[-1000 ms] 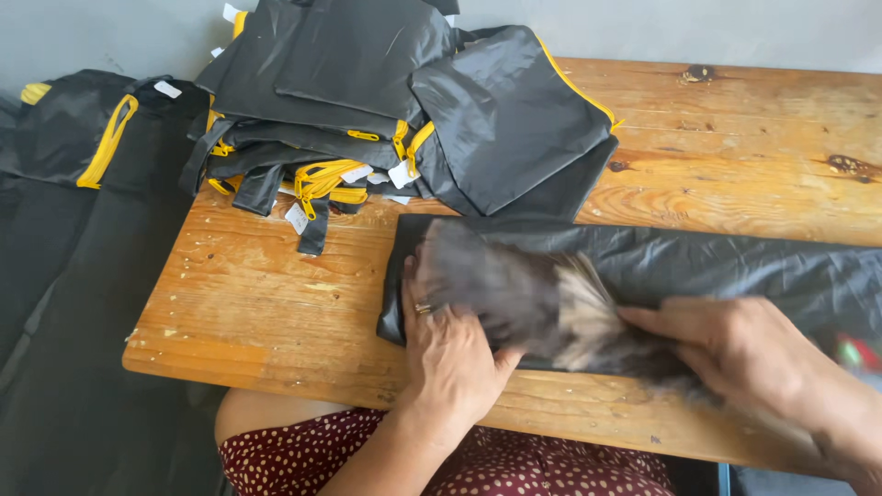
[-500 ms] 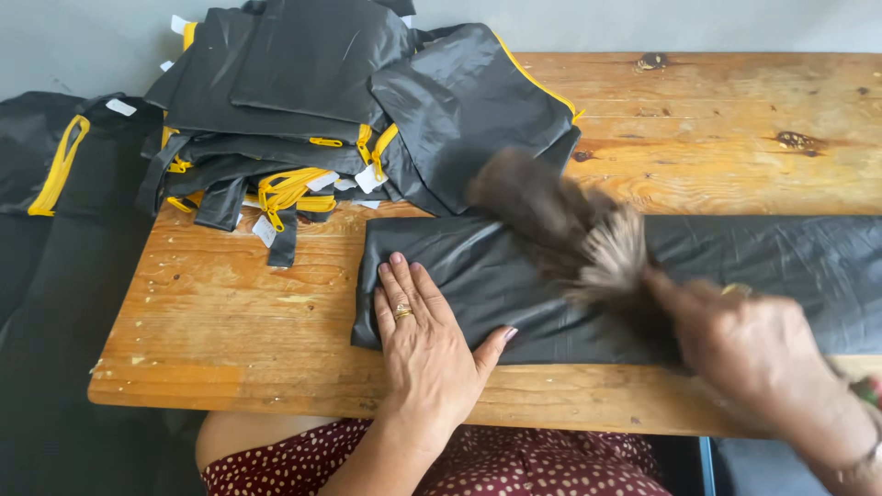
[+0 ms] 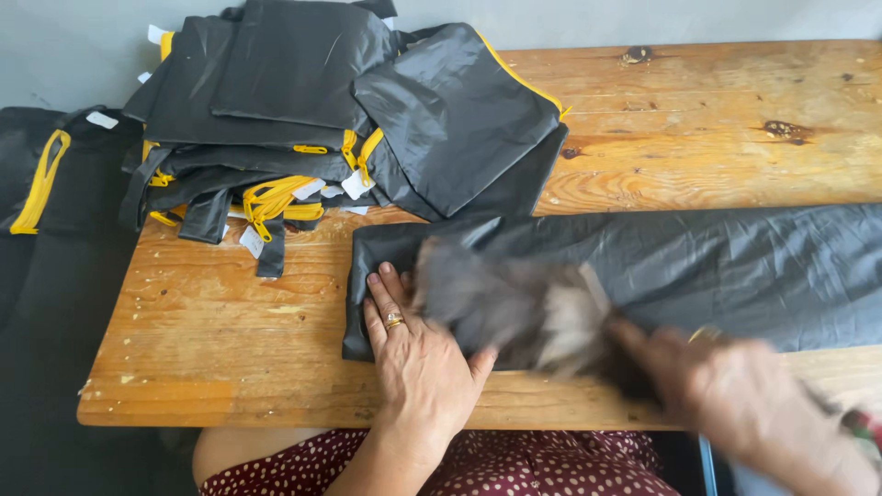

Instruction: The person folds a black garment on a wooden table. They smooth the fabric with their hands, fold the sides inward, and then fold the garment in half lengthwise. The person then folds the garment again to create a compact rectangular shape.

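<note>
In the head view we take the wooden table (image 3: pixel 698 119) as our landmark. Along its near edge lies a long strip of dark cloth (image 3: pixel 735 266), running from about the middle of the table off to the right side. Our left hand (image 3: pixel 418 363) rests flat on the left end of that cloth, fingers spread and relaxed, a ring on one finger, gripping nothing. Our right hand (image 3: pixel 735 404) is at the near edge of the table, further right, blurred; it looks wrapped around the handle of a soft brush (image 3: pixel 514 308), whose grey and pale bristles lie smeared across the cloth just right of the left hand. On the far left corner of the table sits a heap of black bags with yellow trim (image 3: pixel 349 110), white tags showing. More black fabric (image 3: pixel 46 239) hangs beyond the table's left end
</note>
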